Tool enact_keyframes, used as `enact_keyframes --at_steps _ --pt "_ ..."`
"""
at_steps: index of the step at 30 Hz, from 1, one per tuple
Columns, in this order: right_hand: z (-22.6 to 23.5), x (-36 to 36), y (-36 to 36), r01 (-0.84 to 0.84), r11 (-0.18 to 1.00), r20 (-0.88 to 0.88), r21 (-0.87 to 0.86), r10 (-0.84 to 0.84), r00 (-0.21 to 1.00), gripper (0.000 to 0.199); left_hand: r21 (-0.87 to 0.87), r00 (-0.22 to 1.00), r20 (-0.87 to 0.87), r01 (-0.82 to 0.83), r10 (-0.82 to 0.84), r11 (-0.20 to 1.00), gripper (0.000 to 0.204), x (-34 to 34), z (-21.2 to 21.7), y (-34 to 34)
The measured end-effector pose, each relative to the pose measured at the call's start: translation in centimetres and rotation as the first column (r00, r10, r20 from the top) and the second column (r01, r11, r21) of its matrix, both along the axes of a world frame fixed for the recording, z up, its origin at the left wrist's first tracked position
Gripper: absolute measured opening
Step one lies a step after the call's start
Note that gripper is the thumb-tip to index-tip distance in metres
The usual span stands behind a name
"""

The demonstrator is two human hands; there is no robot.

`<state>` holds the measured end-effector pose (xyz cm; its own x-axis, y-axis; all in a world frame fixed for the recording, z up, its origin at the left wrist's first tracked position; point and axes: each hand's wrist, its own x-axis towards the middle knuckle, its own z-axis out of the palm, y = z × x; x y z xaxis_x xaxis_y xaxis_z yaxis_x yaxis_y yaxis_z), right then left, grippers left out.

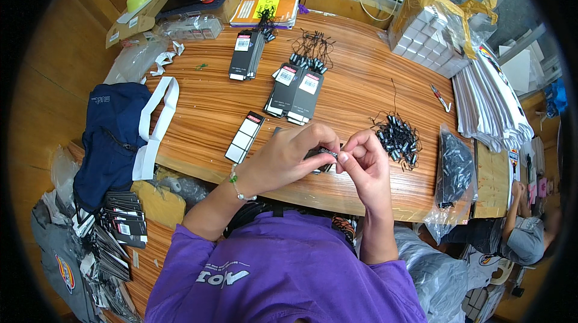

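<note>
Black hang tags [306, 99] lie stacked on the far side of your hands. Left hand [301, 147]: fingers curled, nearly closed; right hand [368, 166]: tight thumb-finger pinch. Cord pile [399, 139] sits right. Both hands grip one small dark piece [327, 152], near side.

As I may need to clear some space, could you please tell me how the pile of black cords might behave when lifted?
The cords look thin and curl loosely, so they are probably floppy. Their loops overlap, so lifting one would likely drag others along.
</note>
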<state>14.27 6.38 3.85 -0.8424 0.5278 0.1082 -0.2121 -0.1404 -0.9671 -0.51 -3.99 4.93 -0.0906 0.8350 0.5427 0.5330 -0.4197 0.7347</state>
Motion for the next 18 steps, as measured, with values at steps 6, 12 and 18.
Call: enact_keyframes --at_steps 6,12,18 --pt "-1.0 0.4 0.8 -0.2 0.948 -0.139 -0.246 0.17 0.976 0.016 -0.007 0.982 0.157 0.107 -0.104 0.994 0.035 0.0 0.6 -0.2" --pt "-2.0 0.4 0.5 -0.281 0.892 -0.188 -0.355 0.226 0.956 0.015 0.02 0.988 0.109 0.107 -0.108 0.994 0.037 0.1 0.9 -0.5" --pt "-2.3 0.1 0.2 -0.225 0.91 -0.175 -0.348 0.173 0.969 0.013 -0.037 0.999 0.036 0.038 -0.037 0.999 0.036 0.1 1.2 -0.7"
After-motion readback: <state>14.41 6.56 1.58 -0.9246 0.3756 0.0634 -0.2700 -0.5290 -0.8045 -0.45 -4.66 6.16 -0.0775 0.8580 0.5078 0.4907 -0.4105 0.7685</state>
